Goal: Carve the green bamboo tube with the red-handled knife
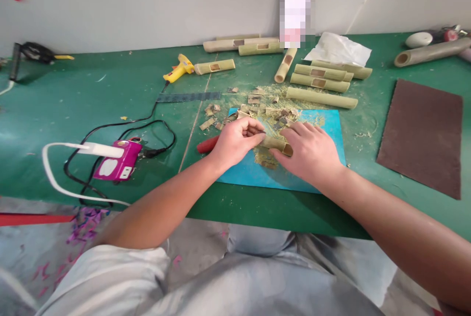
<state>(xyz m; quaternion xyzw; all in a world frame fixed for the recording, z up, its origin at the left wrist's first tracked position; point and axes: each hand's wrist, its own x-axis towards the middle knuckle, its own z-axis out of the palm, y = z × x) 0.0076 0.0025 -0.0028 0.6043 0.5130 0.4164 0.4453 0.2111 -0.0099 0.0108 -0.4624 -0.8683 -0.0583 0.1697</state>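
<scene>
A short bamboo tube (pixel 273 144) with a cut opening near its right end lies over the blue mat (pixel 243 173). My right hand (pixel 312 151) is wrapped round the tube's right end. Beside the tube's left end, my left hand (pixel 239 140) is closed with fingertips pinched together; whatever they hold is too small to name. Bamboo chips (pixel 253 100) and pale sawdust lie just beyond both hands. Under my left wrist a red object (pixel 208 145) sticks out, its other end hidden.
More bamboo tubes (pixel 322 97) lie at the back. A yellow glue gun (pixel 179 69) and a purple power adapter (pixel 121 161) with cables are on the left. A brown sheet (pixel 421 134) lies right. A blurred upright panel (pixel 296 7) leans on the wall.
</scene>
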